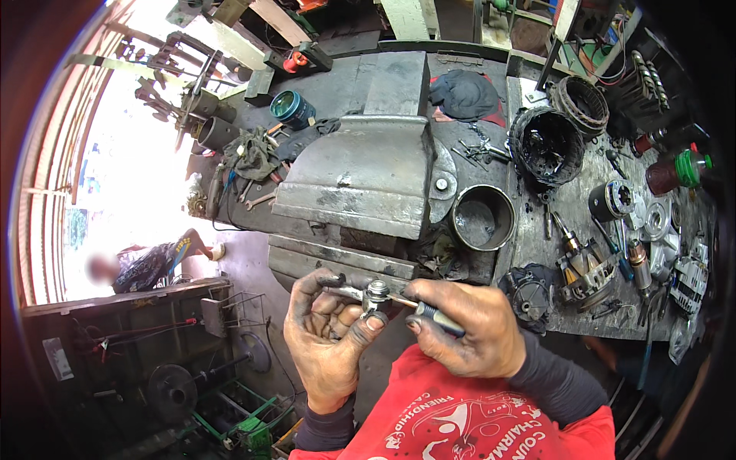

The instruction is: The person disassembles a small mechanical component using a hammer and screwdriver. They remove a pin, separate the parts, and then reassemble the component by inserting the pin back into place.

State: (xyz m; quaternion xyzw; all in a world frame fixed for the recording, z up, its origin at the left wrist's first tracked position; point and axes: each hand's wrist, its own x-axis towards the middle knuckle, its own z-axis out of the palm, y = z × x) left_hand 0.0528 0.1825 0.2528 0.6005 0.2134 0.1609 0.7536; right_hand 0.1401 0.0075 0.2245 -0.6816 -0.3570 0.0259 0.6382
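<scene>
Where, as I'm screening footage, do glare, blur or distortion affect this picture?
Head view: glare bleaches the left side; head view: the slatted screen bows, corners darken; head view: the person at left is partly blurred, the left hand and right hand look fairly sharp.

1. Both hands meet before the torso, on the near side of the bench's (594,326) near edge.
2. Left hand (330,337): palm turned upward, fingers curled, thumb pressing inward in a pinch; fingertips blackened.
3. Right hand (479,326): back uppermost, index finger and thumb closed in a grip, pointing left.
4. Dark sleeves cover both forearms (563,382), leaving the wrists bare.
</scene>
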